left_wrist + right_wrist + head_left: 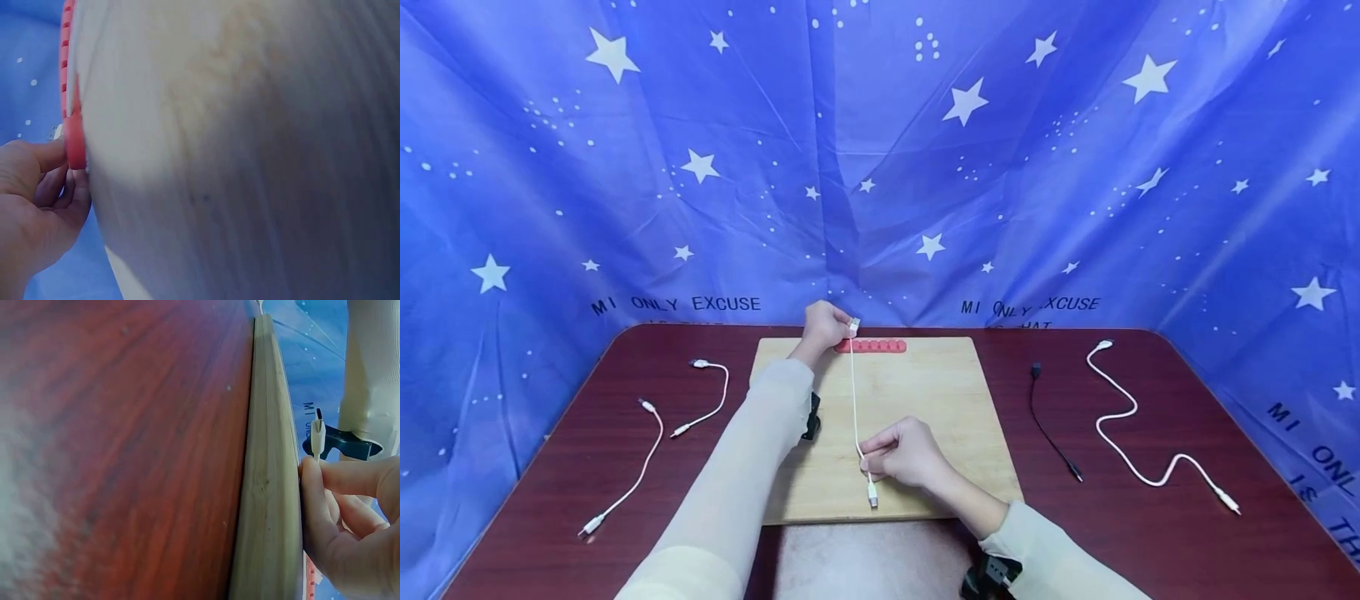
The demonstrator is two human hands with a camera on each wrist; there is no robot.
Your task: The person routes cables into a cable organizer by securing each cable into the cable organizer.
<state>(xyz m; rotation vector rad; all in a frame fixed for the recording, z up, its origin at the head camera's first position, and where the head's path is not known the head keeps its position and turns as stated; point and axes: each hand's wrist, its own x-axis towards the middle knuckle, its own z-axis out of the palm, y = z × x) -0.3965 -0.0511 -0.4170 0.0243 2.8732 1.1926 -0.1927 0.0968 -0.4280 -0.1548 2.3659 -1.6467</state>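
Note:
A white USB cable (pixel 853 392) runs lengthwise over a light wooden board (pixel 940 408). At the board's far edge my left hand (pixel 826 323) pinches the cable by its far plug (pixel 854 325), beside the left end of a red slotted strip (pixel 883 347). In the left wrist view those fingers touch the strip's end (pixel 75 147), and most of the plug is hidden. Near the board's front edge, thumb and finger of my right hand (pixel 912 454) pinch the cable just behind its near plug (pixel 872 497). That plug (pixel 317 439) points upward in the right wrist view.
Two short white cables (pixel 647 462) (pixel 724 387) lie on the dark red table (pixel 550 467) left of the board. To its right are a short black cable (pixel 1042 417) and a longer, wavy white cable (pixel 1138 408). A blue star-patterned curtain (pixel 880 125) hangs behind.

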